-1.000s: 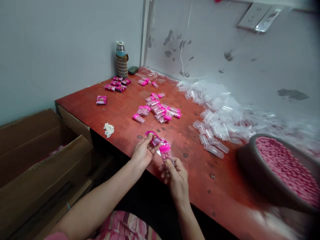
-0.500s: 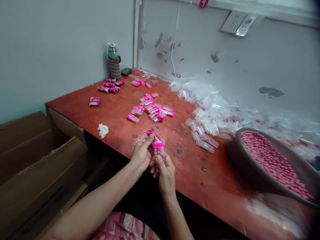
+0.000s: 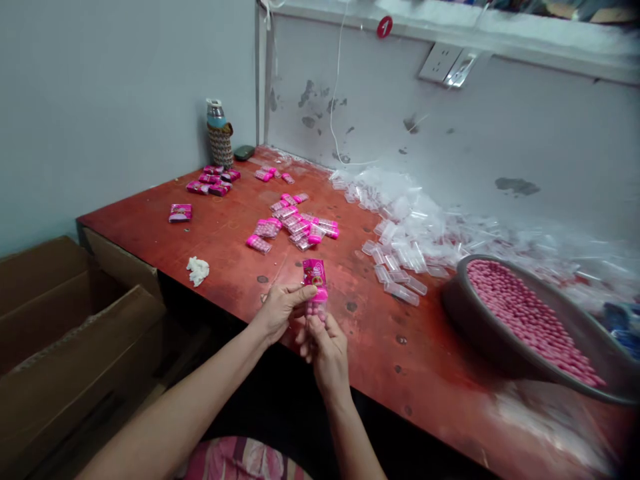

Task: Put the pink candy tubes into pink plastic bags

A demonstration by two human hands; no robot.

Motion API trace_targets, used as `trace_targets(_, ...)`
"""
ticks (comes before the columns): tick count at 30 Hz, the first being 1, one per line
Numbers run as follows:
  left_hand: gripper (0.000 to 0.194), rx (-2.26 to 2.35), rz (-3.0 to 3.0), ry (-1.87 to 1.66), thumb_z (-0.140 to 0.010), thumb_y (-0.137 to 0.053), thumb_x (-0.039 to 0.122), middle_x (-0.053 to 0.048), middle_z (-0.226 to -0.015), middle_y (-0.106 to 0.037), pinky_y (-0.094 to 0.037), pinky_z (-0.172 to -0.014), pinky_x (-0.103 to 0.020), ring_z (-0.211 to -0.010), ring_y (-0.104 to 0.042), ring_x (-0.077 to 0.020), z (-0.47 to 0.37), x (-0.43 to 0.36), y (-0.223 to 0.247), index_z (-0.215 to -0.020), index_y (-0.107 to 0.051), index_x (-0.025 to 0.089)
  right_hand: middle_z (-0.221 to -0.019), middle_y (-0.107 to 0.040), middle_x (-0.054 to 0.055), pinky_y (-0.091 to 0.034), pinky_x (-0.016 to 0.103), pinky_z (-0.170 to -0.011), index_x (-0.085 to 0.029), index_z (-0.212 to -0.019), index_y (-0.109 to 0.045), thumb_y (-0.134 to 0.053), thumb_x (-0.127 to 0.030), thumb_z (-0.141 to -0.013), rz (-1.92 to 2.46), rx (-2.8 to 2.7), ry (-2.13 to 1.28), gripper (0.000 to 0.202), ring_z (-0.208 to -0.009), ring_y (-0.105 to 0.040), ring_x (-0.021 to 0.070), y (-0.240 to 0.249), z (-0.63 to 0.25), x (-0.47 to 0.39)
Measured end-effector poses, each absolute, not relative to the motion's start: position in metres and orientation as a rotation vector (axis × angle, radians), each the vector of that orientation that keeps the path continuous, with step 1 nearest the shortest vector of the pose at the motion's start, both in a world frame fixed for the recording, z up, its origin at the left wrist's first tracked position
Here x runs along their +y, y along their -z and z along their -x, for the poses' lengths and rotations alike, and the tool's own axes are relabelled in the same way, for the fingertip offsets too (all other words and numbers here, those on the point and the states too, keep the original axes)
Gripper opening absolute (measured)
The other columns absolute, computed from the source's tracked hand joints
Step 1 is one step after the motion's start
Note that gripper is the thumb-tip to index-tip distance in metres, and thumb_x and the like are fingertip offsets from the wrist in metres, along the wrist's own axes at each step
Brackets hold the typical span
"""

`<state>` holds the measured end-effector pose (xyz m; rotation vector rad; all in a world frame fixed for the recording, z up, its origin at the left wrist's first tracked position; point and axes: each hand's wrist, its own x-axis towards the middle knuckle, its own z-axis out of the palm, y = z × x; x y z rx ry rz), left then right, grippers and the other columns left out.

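Observation:
Both hands meet over the table's front edge around a small clear candy box point(image 3: 316, 308) with a bright pink cap and pink balls inside. A printed magenta wrapper point(image 3: 314, 272) stands up above the cap. My left hand point(image 3: 280, 308) is closed, its thumb laid across the wrapper's lower part and the cap. Lower down, my right hand point(image 3: 327, 347) pinches the clear end of the box between thumb and fingers. Beyond the hands lies a pile of similar pink-capped candy boxes point(image 3: 299, 225). Fingertips behind the box are partly hidden.
Several magenta packets point(image 3: 210, 183) lie at the back left by a flask point(image 3: 219, 137). A crumpled tissue point(image 3: 198, 269) sits near the front edge. Clear empty boxes point(image 3: 400, 247) heap along the wall, beside a grey basin point(image 3: 453, 300) of pink balls. An open carton point(image 3: 100, 340) stands left.
The wrapper has gone from slanting left to upright with its printed front showing. My left thumb has moved down from the wrapper's top to the cap. The view has shifted slightly.

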<state>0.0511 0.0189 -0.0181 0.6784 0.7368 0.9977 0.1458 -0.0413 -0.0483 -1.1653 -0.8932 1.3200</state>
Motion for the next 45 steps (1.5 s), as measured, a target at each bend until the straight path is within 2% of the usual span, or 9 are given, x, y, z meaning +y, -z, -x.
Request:
trace_targets(3,0.023,0.761,-0.78,-0.967,-0.061,-0.07,0.027,-0.004,-0.059,-0.063,-0.044,-0.055,-0.022,-0.051,-0.056,-0.0101,-0.049,0.02,0.017,-0.072,-0.066,0.008,-0.051,-0.054,-0.003,-0.023,0.014,-0.03,-0.016,-0.079,-0.049,-0.048,-0.042,-0.079,1.073,-0.818,-1.444,0.026,-0.032,-0.037,0.0046,0.05,-0.148,-0.041)
trace_targets(9,0.023,0.805,-0.745,-1.022,-0.061,-0.069,0.028,-0.005,-0.064,-0.064,-0.045,-0.055,-0.022,-0.054,-0.058,-0.0112,-0.055,0.014,0.019,-0.075,-0.065,0.009,-0.05,-0.049,-0.006,-0.032,0.016,-0.036,-0.018,-0.072,-0.05,-0.054,-0.038,-0.077,1.283,-0.949,-1.121,0.021,-0.038,-0.041,0.0059,0.045,-0.149,-0.044)
trace_targets(13,0.022,0.752,-0.784,-0.952,-0.065,-0.066,0.031,-0.003,-0.054,-0.06,-0.038,-0.042,-0.019,-0.04,-0.051,-0.0078,-0.055,0.012,0.017,-0.067,-0.063,0.009,-0.05,-0.052,-0.004,-0.026,0.014,-0.031,-0.017,-0.076,-0.05,-0.05,-0.039,-0.08,1.168,-0.888,-1.333,0.022,-0.033,-0.039,0.0046,0.048,-0.152,-0.042)
trace_targets(18,0.021,0.734,-0.801,-0.843,-0.063,-0.068,0.026,-0.004,-0.058,-0.061,-0.04,-0.045,-0.019,-0.045,-0.053,-0.0083,-0.048,0.01,0.015,-0.07,-0.063,0.007,-0.048,-0.052,-0.005,-0.021,0.012,-0.029,-0.017,-0.078,-0.049,-0.05,-0.036,-0.08,1.031,-0.734,-1.472,0.02,-0.03,-0.035,0.0028,0.054,-0.155,-0.043)
trace_targets(26,0.025,0.665,-0.73,-0.926,-0.069,-0.061,0.035,-0.002,-0.053,-0.058,-0.038,-0.037,-0.021,-0.035,-0.049,-0.0086,-0.056,0.006,0.02,-0.067,-0.059,0.01,-0.054,-0.052,-0.004,-0.031,0.015,-0.035,-0.018,-0.074,-0.05,-0.049,-0.039,-0.081,1.306,-1.008,-1.164,0.022,-0.04,-0.043,0.0051,0.045,-0.155,-0.049)
trace_targets(31,0.023,0.807,-0.805,-0.971,-0.062,-0.069,0.03,-0.002,-0.056,-0.06,-0.043,-0.043,-0.02,-0.045,-0.055,-0.0103,-0.059,0.003,0.027,-0.067,-0.059,0.01,-0.05,-0.049,-0.006,-0.032,0.016,-0.036,-0.018,-0.074,-0.05,-0.052,-0.038,-0.079,1.362,-1.01,-1.069,0.02,-0.039,-0.041,0.0056,0.047,-0.154,-0.049)
trace_targets(38,0.027,0.669,-0.829,-0.906,-0.07,-0.059,0.039,0.004,-0.037,-0.047,-0.042,-0.03,-0.027,-0.029,-0.047,-0.0142,-0.06,-0.009,0.029,-0.07,-0.055,0.012,-0.052,-0.054,-0.004,-0.026,0.013,-0.03,-0.017,-0.073,-0.05,-0.054,-0.038,-0.078,1.1,-0.782,-1.43,0.021,-0.034,-0.041,0.0041,0.055,-0.156,-0.045)
trace_targets(41,0.025,0.678,-0.778,-0.894,-0.069,-0.06,0.036,0.004,-0.038,-0.046,-0.039,-0.028,-0.024,-0.027,-0.042,-0.0106,-0.055,-0.008,0.029,-0.066,-0.055,0.012,-0.06,-0.059,-0.001,-0.036,0.016,-0.036,-0.017,-0.083,-0.054,-0.057,-0.036,-0.076,0.948,-0.794,-1.536,0.021,-0.041,-0.049,0.0071,0.052,-0.158,-0.047)
trace_targets(45,0.025,0.734,-0.736,-0.904,-0.069,-0.061,0.035,0.006,-0.039,-0.042,-0.032,-0.028,-0.019,-0.026,-0.035,-0.0053,-0.047,-0.009,0.028,-0.065,-0.055,0.011,-0.076,-0.064,0.005,-0.048,0.027,-0.057,-0.016,-0.089,-0.057,-0.054,-0.035,-0.079,0.805,-0.811,-1.622,0.022,-0.061,-0.059,0.0137,0.05,-0.156,-0.051)
